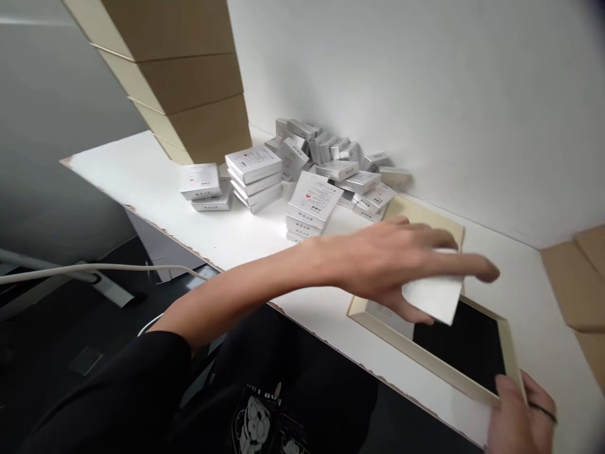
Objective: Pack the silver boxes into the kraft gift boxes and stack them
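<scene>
My left hand (392, 261) reaches in from the left and grips a small white box (437, 293) between thumb and fingers, its index finger stretched along the top. It is held above a shallow cream-coloured box (416, 353) with a black bottom. Inside that cream box, a whitish piece (390, 315) lies at the left end, partly hidden by my left hand. At the near right corner, my right hand (522, 416) pinches the cream box's wall, thumb inside and fingers outside. A dark band circles its wrist or finger area.
Small silver-white printed boxes stand in stacks (255, 173) and lie in a loose heap (335, 151) by the wall. A tall pile of brown and cream boxes (198, 94) rises at the back left. Brown cardboard (574, 277) is at right. The white table (161, 189) has a chipped front edge.
</scene>
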Motion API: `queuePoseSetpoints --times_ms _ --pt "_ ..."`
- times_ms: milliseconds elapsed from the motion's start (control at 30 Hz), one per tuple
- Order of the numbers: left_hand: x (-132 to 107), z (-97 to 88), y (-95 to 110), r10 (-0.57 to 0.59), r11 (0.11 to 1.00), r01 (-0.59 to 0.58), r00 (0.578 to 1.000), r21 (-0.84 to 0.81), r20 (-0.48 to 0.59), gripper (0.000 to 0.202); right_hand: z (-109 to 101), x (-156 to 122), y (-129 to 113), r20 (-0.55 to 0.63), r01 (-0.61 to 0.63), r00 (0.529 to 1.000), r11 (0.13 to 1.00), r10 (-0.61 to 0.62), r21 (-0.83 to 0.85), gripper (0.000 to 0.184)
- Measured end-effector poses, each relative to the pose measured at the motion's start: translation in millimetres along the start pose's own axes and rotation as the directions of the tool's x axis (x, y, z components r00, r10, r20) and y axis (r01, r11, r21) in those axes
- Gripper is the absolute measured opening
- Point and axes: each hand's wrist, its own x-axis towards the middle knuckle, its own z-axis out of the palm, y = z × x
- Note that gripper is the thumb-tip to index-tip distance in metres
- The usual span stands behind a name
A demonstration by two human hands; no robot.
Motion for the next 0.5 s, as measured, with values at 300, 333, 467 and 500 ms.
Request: queuePoseSetpoints --times_ms 300,333,467,500 --pt "47 56.1 4 0.006 0.993 0.035 0.94 -0.114 0.342 0.052 8 -16 -12 0.071 -0.04 0.997 0.996 0.034 0.075 0.085" --pt "46 60.5 3 -0.062 0.985 0.121 0.911 -0.121 0.407 0.054 8 -17 -15 0.073 -0.037 0.997 0.997 0.032 0.065 0.087" --pt "47 70.6 8 -0.254 0.95 0.312 0.762 0.005 0.596 0.083 10 -25 -24 0.103 -0.019 0.995 0.999 0.016 0.035 0.088" --pt "49 71.6 11 -0.252 0.957 0.286 0.75 0.044 0.612 0.086 11 -27 -25 0.114 -0.005 0.994 0.999 0.001 0.034 0.086"
